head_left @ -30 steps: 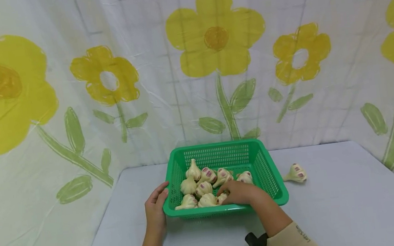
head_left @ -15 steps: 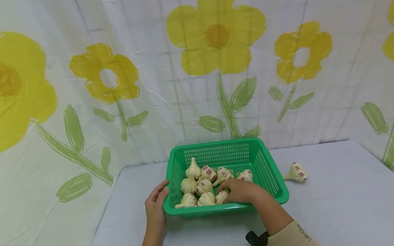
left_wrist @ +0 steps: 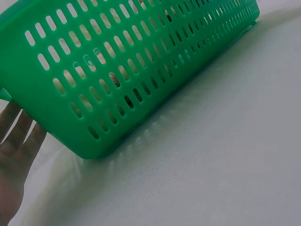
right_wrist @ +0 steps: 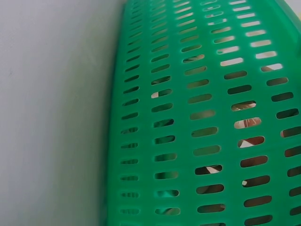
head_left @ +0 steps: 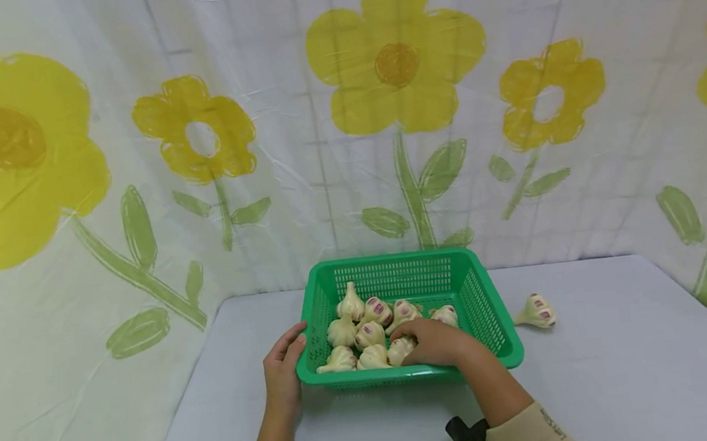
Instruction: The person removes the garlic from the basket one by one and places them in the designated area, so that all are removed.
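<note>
A green slotted plastic basket [head_left: 405, 372] holds several garlic bulbs [head_left: 350, 303], bunched mostly in its left and front part. My left hand [head_left: 281, 376] rests against the basket's left side near the rim; in the left wrist view its fingers [left_wrist: 18, 129] lie fairly straight along the end wall. My right hand [head_left: 433, 343] reaches over the front rim into the basket, thumb and fingers curled around a garlic bulb [head_left: 400, 351] in the front row. The right wrist view shows the basket's front wall [right_wrist: 202, 113], which mostly hides that hand.
One garlic bulb [head_left: 537, 311] lies on the white table [head_left: 610, 365] to the right of the basket. Behind the table hangs a white curtain [head_left: 300, 219] printed with yellow flowers. Black wrist mounts [head_left: 467, 433] sit by the sleeves.
The garlic bulb at my right fingers has turned slightly and shows more of its pale side. My left hand stays at the basket. The head view has shifted a little.
</note>
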`<state>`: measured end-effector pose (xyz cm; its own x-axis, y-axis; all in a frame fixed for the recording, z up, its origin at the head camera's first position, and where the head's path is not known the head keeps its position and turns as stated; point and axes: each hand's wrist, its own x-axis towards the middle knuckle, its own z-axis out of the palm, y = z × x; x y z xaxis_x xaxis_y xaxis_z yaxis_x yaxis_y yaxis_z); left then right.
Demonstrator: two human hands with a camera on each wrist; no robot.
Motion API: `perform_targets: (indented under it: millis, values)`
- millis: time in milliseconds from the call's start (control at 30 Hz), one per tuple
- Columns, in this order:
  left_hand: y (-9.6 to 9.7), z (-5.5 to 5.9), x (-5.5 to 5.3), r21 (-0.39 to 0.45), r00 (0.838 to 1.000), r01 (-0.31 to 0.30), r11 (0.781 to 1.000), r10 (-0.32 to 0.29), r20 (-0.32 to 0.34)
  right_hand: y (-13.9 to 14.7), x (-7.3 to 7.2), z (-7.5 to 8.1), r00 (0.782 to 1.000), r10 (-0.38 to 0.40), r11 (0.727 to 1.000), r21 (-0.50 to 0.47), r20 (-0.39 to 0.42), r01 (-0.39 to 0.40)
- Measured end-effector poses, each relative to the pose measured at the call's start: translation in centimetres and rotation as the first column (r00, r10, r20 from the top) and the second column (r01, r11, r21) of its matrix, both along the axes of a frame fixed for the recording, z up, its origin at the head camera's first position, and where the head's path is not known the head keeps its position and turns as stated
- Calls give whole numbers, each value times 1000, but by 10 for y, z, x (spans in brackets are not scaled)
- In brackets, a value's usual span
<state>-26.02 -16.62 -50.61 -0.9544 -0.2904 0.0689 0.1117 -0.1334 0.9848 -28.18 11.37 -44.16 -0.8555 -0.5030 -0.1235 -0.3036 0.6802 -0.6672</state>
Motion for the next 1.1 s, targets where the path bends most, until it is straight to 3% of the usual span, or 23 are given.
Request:
perform_targets:
  millis: [767, 1100]
  values:
    - [3, -1, 0, -8, 999, -8, 1000, 8, -44, 5, 0, 0, 996, -23, 1000, -2, -86, 23]
    - [2, -2, 0, 16, 999, -4, 1000, 4, -46, 6, 1, 1, 995, -77, 993, -92, -68, 71]
